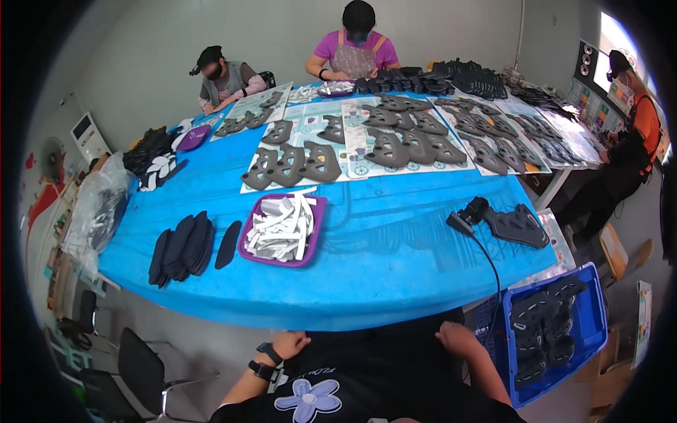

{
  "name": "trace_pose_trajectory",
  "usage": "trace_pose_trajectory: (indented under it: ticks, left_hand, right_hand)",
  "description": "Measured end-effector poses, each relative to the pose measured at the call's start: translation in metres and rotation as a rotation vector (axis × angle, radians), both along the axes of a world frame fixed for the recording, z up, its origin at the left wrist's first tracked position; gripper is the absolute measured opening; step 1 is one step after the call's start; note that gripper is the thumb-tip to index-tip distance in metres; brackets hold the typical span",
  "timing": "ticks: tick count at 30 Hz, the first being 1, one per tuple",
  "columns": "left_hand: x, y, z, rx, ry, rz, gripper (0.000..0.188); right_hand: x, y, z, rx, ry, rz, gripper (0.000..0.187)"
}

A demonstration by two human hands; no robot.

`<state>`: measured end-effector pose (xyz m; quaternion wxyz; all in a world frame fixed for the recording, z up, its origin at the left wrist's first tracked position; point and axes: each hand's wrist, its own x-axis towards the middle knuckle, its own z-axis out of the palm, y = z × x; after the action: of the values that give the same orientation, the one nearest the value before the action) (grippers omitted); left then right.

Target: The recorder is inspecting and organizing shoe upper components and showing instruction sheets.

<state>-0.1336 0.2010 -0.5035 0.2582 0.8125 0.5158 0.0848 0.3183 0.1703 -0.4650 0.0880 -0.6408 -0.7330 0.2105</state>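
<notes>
My left hand (290,344) is low beside my black clothing, just below the front edge of the blue-covered table (395,282). Its fingers are curled in, and what they may hold cannot be made out. On the other side of the dark cloth, my right hand (457,338) is also closed, its inner side hidden. A purple basket (315,247) of white and grey strips (278,229) stands on the table ahead. To its left lie stacked black oval pads (185,247) and a single pad (228,244). A dark shaped piece (518,225) lies at right beside a black corded device (465,217).
Rows of dark moulded pieces (405,144) lie on printed sheets across the table. Two people (356,53) (224,84) sit at the far side; another (635,127) stands right. A blue crate (520,374) of dark parts is near my right arm. Chairs (144,366) stand left.
</notes>
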Motion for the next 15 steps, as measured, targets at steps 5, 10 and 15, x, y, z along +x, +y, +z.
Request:
trace_pose_trajectory:
  ticks: [5,10,15]
  left_hand:
    - [-0.027,0.012,0.048,-0.563,0.082,-0.238,0.026]
    - [0.014,0.015,0.159,-0.136,-0.441,0.089,0.013]
    - [0.017,0.057,0.152,0.707,-0.209,0.521,0.017]
  right_hand:
    - [-0.005,-0.001,0.047,-0.399,0.057,0.386,0.017]
    - [-0.016,0.027,0.122,-0.169,0.156,0.615,0.010]
    - [-0.020,0.076,0.157,0.599,0.169,0.361,0.018]
